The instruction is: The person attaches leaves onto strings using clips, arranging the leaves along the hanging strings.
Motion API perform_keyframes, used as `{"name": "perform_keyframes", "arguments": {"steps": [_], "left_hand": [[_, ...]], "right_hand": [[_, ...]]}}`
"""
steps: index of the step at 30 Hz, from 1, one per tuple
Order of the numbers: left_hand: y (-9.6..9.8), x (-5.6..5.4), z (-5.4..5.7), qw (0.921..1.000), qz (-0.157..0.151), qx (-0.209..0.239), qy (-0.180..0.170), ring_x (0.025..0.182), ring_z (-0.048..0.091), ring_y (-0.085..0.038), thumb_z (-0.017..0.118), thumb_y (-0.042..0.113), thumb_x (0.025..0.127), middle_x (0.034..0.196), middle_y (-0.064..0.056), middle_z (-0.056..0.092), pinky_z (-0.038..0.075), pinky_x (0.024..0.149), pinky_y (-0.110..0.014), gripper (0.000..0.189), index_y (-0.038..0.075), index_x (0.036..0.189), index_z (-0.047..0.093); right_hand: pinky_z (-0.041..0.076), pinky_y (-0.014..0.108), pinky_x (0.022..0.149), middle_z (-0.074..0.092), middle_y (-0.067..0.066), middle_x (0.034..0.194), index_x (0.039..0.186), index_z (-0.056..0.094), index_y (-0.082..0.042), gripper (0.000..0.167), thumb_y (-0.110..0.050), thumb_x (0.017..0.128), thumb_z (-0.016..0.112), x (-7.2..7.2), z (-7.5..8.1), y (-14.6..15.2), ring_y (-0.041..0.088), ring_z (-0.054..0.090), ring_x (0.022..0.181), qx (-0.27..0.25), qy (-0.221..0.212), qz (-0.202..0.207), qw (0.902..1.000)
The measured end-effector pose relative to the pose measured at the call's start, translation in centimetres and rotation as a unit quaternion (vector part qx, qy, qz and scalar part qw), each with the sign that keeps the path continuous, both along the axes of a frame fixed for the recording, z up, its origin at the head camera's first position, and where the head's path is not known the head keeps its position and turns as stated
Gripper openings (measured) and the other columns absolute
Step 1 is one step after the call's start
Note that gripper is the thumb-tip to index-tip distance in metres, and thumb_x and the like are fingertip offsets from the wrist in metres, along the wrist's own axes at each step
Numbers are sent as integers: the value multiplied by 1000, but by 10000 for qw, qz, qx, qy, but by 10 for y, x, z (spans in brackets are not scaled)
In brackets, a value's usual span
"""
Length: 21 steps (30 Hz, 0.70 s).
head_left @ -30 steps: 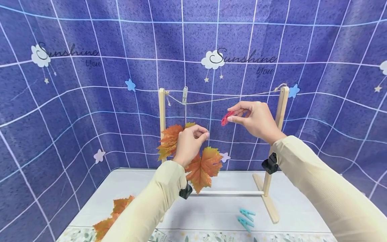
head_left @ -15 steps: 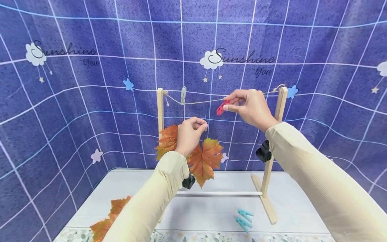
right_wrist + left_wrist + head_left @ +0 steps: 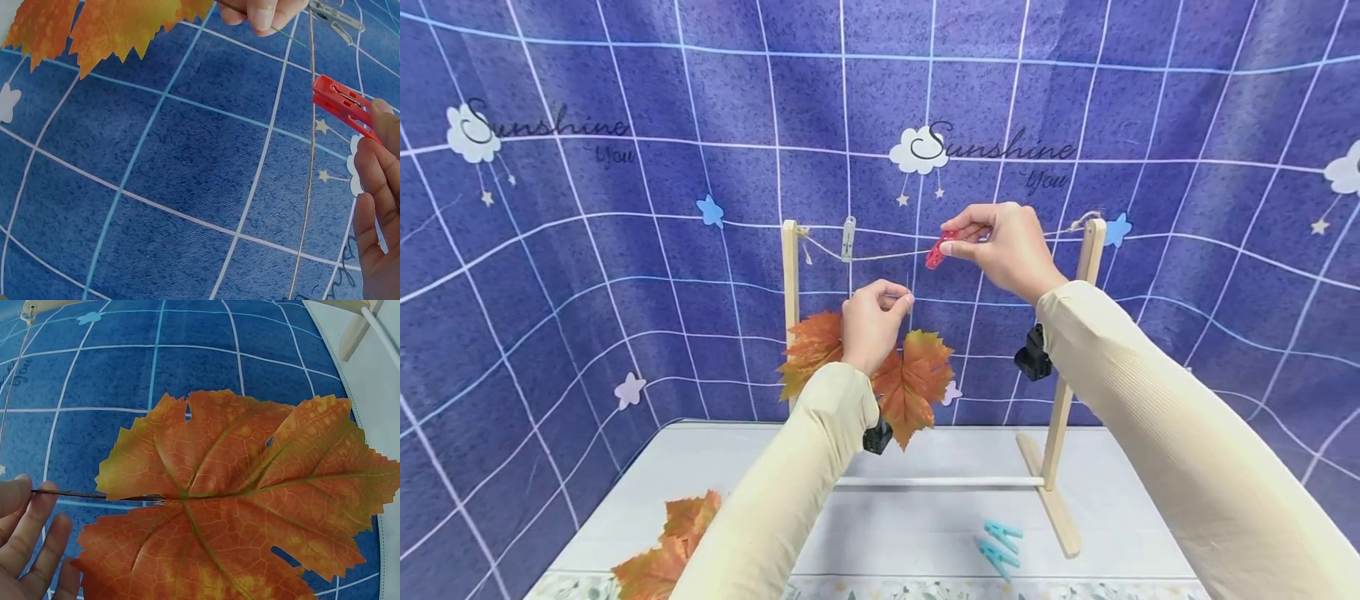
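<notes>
My left hand pinches the thin dark stem of an orange artificial maple leaf, which hangs below the fingers. Thumb and fingers of my right hand pinch a red clothespin right at the twine line. In the right wrist view the clothespin's tip overlaps the twine. A grey clothespin sits on the line toward the left post. Below it is a second orange leaf, partly hidden by my left hand.
The twine runs between two wooden posts of a rack, joined low by a white rod. Two teal clothespins lie on the white table. More orange leaves lie front left, beside my left sleeve. A blue grid-patterned curtain hangs behind.
My right hand has moved up and left, bringing the red clothespin from below the twine to it. My left hand has risen slightly, lifting the leaf by its stem.
</notes>
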<state>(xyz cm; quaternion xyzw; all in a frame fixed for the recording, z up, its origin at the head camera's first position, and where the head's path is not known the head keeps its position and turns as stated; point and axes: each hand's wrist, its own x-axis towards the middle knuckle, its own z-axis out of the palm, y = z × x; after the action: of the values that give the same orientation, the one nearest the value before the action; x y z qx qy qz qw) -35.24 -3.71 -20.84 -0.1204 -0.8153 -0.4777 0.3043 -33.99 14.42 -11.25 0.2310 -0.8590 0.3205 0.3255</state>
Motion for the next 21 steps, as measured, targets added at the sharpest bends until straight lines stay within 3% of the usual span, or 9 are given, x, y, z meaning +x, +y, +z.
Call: {"name": "perform_keyframes", "arguments": {"steps": [14,21], "left_hand": [[3,-13,6,9992,360,93,111,80,70,-21,73,20,95,86,-3,78,50,76,-39,12,10,100,77],[6,-17,8,9992,292,249,130,81,69,-21,74,19,94,86,-4,78,49,76,-38,11,11,100,78]], "right_hand": [[47,36,83,77,9,92,104,80,-8,20,-14,86,84,-6,11,-21,23,71,84,74,15,62,10000],[47,38,85,77,10,93,104,79,-7,19,-13,86,83,-8,18,-24,24,71,86,200,29,-3,9998]]}}
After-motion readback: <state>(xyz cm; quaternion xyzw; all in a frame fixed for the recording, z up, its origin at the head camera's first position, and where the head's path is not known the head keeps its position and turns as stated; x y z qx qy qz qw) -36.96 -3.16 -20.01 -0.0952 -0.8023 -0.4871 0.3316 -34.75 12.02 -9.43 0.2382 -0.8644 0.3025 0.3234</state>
